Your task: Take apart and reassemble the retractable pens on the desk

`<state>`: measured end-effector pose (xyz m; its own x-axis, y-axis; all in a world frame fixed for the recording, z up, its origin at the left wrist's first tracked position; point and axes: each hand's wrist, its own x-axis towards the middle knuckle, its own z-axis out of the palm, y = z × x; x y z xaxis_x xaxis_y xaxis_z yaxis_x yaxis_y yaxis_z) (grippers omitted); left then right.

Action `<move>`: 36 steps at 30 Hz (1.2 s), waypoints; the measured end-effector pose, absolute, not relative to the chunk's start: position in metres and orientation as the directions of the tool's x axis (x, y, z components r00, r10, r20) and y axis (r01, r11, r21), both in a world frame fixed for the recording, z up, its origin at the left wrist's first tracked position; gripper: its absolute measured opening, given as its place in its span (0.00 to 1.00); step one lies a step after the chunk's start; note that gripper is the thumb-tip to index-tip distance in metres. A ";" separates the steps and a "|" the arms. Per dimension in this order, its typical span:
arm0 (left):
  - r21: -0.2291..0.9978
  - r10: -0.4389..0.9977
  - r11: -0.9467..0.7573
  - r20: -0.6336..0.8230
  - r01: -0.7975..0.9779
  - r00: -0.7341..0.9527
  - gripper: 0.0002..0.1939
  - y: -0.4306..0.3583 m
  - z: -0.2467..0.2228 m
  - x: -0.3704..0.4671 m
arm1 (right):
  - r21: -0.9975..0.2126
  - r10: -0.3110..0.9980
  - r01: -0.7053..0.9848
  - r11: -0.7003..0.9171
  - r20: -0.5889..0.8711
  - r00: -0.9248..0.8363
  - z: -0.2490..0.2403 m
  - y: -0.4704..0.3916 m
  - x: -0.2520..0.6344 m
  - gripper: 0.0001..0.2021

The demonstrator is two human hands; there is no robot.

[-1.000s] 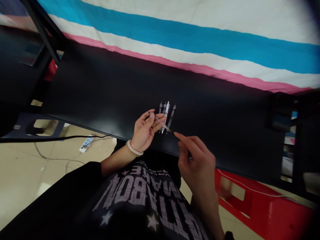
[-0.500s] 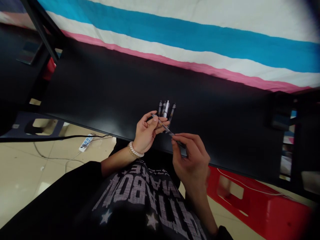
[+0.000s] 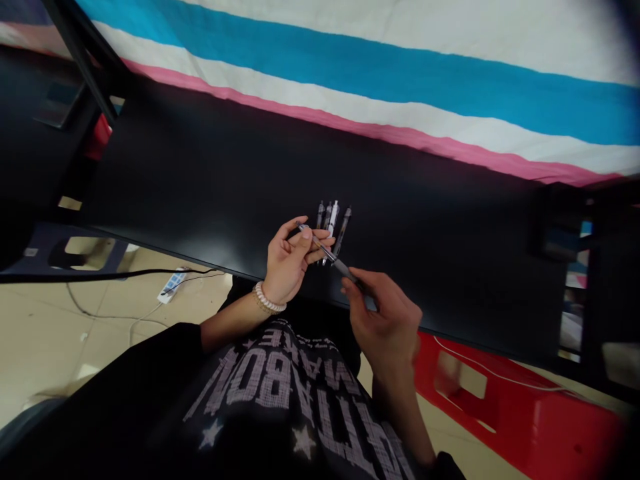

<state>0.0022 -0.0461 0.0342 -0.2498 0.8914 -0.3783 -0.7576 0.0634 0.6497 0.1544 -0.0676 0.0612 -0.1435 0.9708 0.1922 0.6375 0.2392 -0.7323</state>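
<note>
My left hand (image 3: 290, 263) pinches the clear upper end of a pen (image 3: 326, 252) between thumb and fingers. The pen slants down to the right. At its other end, the fingertips of my right hand (image 3: 385, 317) are closed around a dark grey section. Whether that section is joined to the clear barrel or a separate piece, I cannot tell. Just beyond my left fingers, several pens lie side by side on the black table (image 3: 220, 180): a white pen (image 3: 334, 217) among dark ones, with one dark pen (image 3: 343, 230) a little apart to the right.
Striped cloth (image 3: 350, 60) hangs along the table's far edge. A red plastic stool (image 3: 540, 420) stands below the near edge at right. On the tiled floor at left lie a power strip (image 3: 173, 285) and cables. A dark blue stool (image 3: 45, 253) is at far left.
My left hand has shifted slightly left and up. My right fingers sit slightly farther down to the right, and more of the dark grey section shows between the hands.
</note>
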 end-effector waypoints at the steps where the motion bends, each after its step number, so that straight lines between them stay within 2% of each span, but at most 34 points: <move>1: 0.651 0.891 0.063 -0.379 -0.757 -0.252 0.16 -0.046 0.034 0.002 | -0.737 0.975 0.639 0.222 0.169 -0.145 0.060 -0.068 0.155 0.07; 7: 0.652 0.901 0.057 -0.360 -0.756 -0.243 0.14 -0.047 0.032 0.002 | -0.757 0.978 0.623 0.199 0.114 -0.174 0.054 -0.069 0.156 0.08; 10: 0.647 0.893 0.078 -0.384 -0.758 -0.236 0.11 -0.048 0.033 0.002 | -0.812 0.990 0.568 0.133 0.085 -0.109 0.051 -0.070 0.154 0.10; 12: 0.643 0.895 0.082 -0.383 -0.761 -0.227 0.10 -0.048 0.034 0.001 | -0.883 0.993 0.468 0.026 -0.031 -0.114 0.050 -0.072 0.151 0.12; 14: 0.645 0.910 0.088 -0.362 -0.759 -0.202 0.08 -0.047 0.036 -0.002 | -0.934 0.951 0.306 -0.183 -0.246 -0.184 0.050 -0.074 0.146 0.17; 15: 0.649 0.922 0.092 -0.343 -0.756 -0.182 0.08 -0.047 0.037 -0.003 | -0.933 0.917 0.221 -0.284 -0.332 -0.221 0.049 -0.075 0.144 0.19; 17: 0.649 0.942 0.112 -0.310 -0.753 -0.127 0.07 -0.046 0.040 -0.006 | -0.916 0.878 0.108 -0.387 -0.402 -0.261 0.047 -0.078 0.138 0.21; 20: 0.572 0.936 0.180 -0.349 -0.800 -0.039 0.08 -0.045 0.049 -0.010 | -0.931 0.901 0.109 -0.349 -0.365 -0.233 0.041 -0.084 0.130 0.22; 23: 0.411 0.902 0.243 -0.430 -0.879 0.048 0.25 -0.045 0.057 -0.014 | -0.950 0.935 0.210 -0.229 -0.275 -0.224 0.031 -0.091 0.123 0.21; 25: 0.346 0.882 0.279 -0.461 -0.896 0.097 0.32 -0.045 0.061 -0.017 | -0.952 0.944 0.280 -0.126 -0.202 -0.261 0.026 -0.095 0.120 0.18; 28: 0.333 0.859 0.315 -0.498 -0.889 0.118 0.29 -0.044 0.062 -0.020 | -0.942 0.943 0.335 -0.018 -0.127 -0.306 0.021 -0.099 0.119 0.15; 31: 0.347 0.856 0.303 -0.508 -0.888 0.093 0.27 -0.043 0.061 -0.020 | -0.936 0.947 0.350 0.012 -0.101 -0.303 0.019 -0.099 0.120 0.15; 36: 0.346 0.858 0.302 -0.505 -0.888 0.096 0.31 -0.039 0.059 -0.015 | -0.961 0.945 0.264 -0.082 -0.159 -0.285 0.019 -0.096 0.123 0.15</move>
<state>-0.0147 -0.0392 0.0591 0.0956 0.8579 -0.5048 -0.8882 0.3025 0.3458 0.1229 -0.0959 0.0191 -0.2852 0.9453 -0.1585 0.2639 -0.0816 -0.9611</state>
